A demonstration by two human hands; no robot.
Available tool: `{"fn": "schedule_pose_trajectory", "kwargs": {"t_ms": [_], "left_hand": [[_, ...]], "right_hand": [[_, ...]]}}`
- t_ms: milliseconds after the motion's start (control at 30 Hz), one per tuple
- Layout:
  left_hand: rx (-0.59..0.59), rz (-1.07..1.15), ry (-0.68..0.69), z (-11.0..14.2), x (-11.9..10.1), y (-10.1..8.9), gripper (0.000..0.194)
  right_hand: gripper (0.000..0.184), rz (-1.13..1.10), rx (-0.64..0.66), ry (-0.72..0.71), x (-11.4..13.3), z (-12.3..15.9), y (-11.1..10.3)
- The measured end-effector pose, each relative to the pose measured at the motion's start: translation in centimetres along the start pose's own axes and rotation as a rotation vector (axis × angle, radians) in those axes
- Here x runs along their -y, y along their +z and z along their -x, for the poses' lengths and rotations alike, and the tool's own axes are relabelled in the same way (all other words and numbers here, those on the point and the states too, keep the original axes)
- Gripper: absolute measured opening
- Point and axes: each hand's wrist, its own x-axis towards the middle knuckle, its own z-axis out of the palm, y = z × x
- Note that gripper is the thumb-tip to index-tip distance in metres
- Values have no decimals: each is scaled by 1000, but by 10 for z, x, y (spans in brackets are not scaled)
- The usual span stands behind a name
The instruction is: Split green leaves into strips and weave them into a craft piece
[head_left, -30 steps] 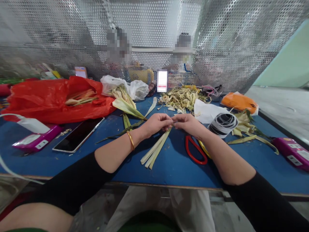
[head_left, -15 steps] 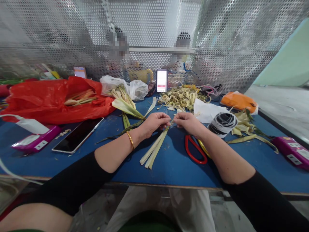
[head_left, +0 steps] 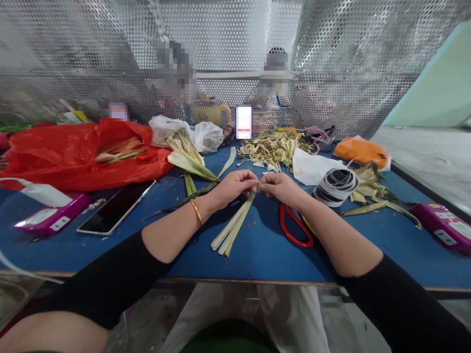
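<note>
My left hand (head_left: 237,186) is closed in a pinch around the upper end of a few pale green corn husk strips (head_left: 232,226). Their loose ends fan out toward the front edge of the table. Fingertips of my right hand (head_left: 282,189) are pinched together right against the left fingertips, at the top of the strips. What they grip is too small and covered to make out. Beneath my right wrist lie scissors (head_left: 292,230) with red handle loops, partly hidden by the forearm. A coil of white wire (head_left: 336,186) stands just right of that forearm.
On the blue table (head_left: 257,264), a heap of husk scraps (head_left: 275,147) lies behind my hands. To the left are a red plastic bag (head_left: 73,166), a dark phone (head_left: 117,208) and a purple power strip (head_left: 55,215). Perforated metal screen (head_left: 228,29) at the back; people sit beyond it.
My right hand has come slightly closer to the left, so the small gap between the fingertips has closed. The whole view has shifted a little; the strips stay in the left hand.
</note>
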Motion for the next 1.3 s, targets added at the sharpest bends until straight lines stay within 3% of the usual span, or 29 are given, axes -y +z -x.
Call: {"fn": "schedule_pose_trajectory", "kwargs": {"t_ms": [367,600,933,1167,1300], "left_hand": [[-107,58,-90,0,-1,1,22],[-158,-32,-161,0,-1,-2,24],[-194,44,-220,-1,-2,-4,24],[-191,90,-251,-1,-2,-4,26],[-208,79,-245,-1,-2,-1,25]], "right_hand": [[9,-98,-54,75,2,-1,0],[10,-14,95,26,5,1,-4],[9,18,150,8,10,3,-6],[25,107,-32,3,6,1,-10],[30,169,-28,6,0,0,-5]]}}
